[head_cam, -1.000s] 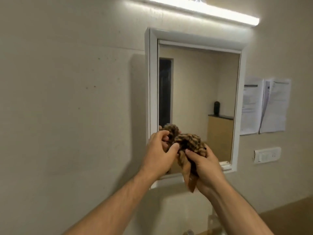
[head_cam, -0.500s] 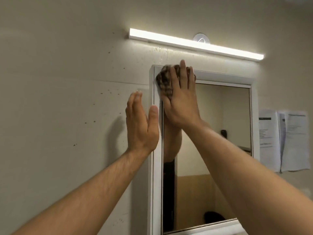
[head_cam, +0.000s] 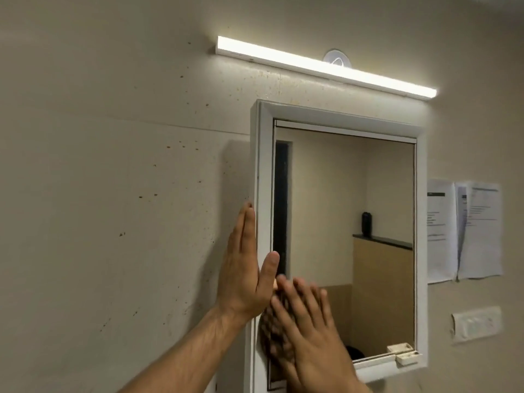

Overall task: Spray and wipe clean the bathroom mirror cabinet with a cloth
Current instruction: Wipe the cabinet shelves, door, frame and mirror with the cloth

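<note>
Beige speckled wall carries the white mirror cabinet, whose left side the left hand touches with straight fingers, while the blurred right hand, fingers spread flat, presses the brown cloth against the glass's lower left corner.

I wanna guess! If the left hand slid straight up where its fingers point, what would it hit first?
Probably the light above. The left hand lies flat beside the cabinet, and the wall above looks free until then; depth is unclear.
</note>
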The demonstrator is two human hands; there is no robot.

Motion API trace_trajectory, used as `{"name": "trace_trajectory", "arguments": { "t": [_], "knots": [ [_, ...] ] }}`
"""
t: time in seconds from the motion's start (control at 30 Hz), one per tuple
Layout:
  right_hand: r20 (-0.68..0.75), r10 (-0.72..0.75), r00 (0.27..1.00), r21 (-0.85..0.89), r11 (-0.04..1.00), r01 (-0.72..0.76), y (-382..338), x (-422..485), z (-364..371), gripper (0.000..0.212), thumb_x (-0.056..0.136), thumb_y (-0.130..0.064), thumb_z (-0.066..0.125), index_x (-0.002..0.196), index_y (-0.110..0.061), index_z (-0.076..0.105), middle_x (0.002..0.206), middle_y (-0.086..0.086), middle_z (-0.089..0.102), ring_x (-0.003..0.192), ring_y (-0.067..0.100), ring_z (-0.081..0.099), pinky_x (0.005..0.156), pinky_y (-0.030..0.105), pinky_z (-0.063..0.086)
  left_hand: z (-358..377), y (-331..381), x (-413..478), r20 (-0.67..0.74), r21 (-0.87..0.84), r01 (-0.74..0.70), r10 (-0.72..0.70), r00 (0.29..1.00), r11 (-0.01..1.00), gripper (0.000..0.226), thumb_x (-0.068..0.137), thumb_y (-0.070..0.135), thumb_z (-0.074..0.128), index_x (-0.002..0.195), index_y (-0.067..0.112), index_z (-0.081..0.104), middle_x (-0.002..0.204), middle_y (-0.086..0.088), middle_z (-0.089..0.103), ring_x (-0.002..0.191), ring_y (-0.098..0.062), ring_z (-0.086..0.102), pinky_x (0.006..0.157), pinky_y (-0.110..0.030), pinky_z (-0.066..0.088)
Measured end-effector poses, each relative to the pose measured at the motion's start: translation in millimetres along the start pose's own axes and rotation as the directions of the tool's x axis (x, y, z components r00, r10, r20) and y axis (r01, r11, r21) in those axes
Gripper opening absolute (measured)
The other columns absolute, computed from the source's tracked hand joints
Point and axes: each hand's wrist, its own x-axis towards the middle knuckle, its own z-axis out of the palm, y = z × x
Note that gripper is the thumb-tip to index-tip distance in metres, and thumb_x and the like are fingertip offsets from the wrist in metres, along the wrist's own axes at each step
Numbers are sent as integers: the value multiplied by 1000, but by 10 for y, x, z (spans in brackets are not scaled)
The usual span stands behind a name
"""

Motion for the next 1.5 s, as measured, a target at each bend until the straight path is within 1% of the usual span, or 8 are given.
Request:
{"name": "trace_trajectory", "arguments": {
  "t": [0.13, 0.3, 0.57, 0.73, 1.0, 1.17, 1.3, 1.5],
  "knots": [
    [-148, 284, 947, 183, 949, -256, 424, 1362, -562, 74, 104, -58, 23, 166, -28, -3, 173, 2, -17, 159, 28, -16, 126, 54, -10, -7, 48, 12, -27, -17, 12, -13, 1000, 1000, 74, 106, 55, 22, 164, 11, 10, 174, 1, 4, 159, -18, 10, 128, -41, 18],
    [-249, 337, 908, 127, 941, -315, 709, 2356, -843, 73, 105, -58, 20, 166, -22, 3, 173, 10, -10, 159, 30, -15, 126, 55, -9, -39, 31, -6, -48, -13, 18, -19, 999, 1000, 72, 106, 53, 21, 164, 11, 14, 173, -2, 8, 159, -19, 12, 127, -47, 23],
    [-101, 131, 986, 104, 987, -121, -326, -62, 262, 78, 105, -57, 30, 166, -13, 10, 173, 17, 0, 158, 42, 3, 125, 58, 7, -153, -90, -142, 21, 27, 74, -75, 997, 997, 75, 105, 59, 18, 163, 12, 17, 173, -2, 11, 158, -11, 11, 127, -23, 11],
    [34, 156, 987, 43, 987, -158, -646, -772, 482, 82, 101, -62, 33, 166, -17, 11, 173, 13, 5, 158, 38, 5, 122, 54, 14, -231, 32, -106, 49, 100, 75, -80, 996, 992, 75, 105, 59, 18, 164, 13, 16, 173, -2, 8, 158, -10, 8, 127, -35, 16],
    [-158, 345, 925, 239, 922, -303, 340, 1326, -501, 73, 107, -52, 25, 166, -17, -1, 171, 8, -20, 159, 30, -16, 128, 50, -7, -385, 262, 430, -24, 76, 45, -43, 999, 996, 70, 104, 48, 28, 163, 10, 18, 172, -5, 13, 158, -15, 13, 127, -45, 23],
    [-277, 348, 896, 143, 937, -320, 902, 2504, -929, 70, 109, -49, 29, 166, -17, 6, 173, 13, -8, 159, 33, -11, 128, 53, -4, -368, 424, 754, -73, 62, 34, -29, 997, 997, 70, 103, 49, 27, 163, 13, 19, 172, -4, 14, 158, -13, 11, 129, -35, 16],
    [-312, 333, 890, 228, 935, -270, 479, 1690, -460, 72, 108, -44, 38, 165, -11, 10, 172, 18, -7, 159, 38, -8, 128, 57, -2, -377, 484, 729, -74, 108, 15, -7, 997, 994, 69, 104, 51, 29, 163, 17, 20, 172, -2, 13, 158, -12, 10, 126, -27, 11],
    [-77, 389, 918, 193, 909, -369, -580, -633, 480, 69, 105, -50, 29, 162, -12, 19, 174, 11, 1, 160, 35, 1, 117, 56, 19, -386, 390, 384, 125, 398, -52, 2, 992, 916, 77, 98, 43, 51, 163, 19, 16, 172, -1, 5, 158, -18, 6, 125, -39, 9]
  ]
}}
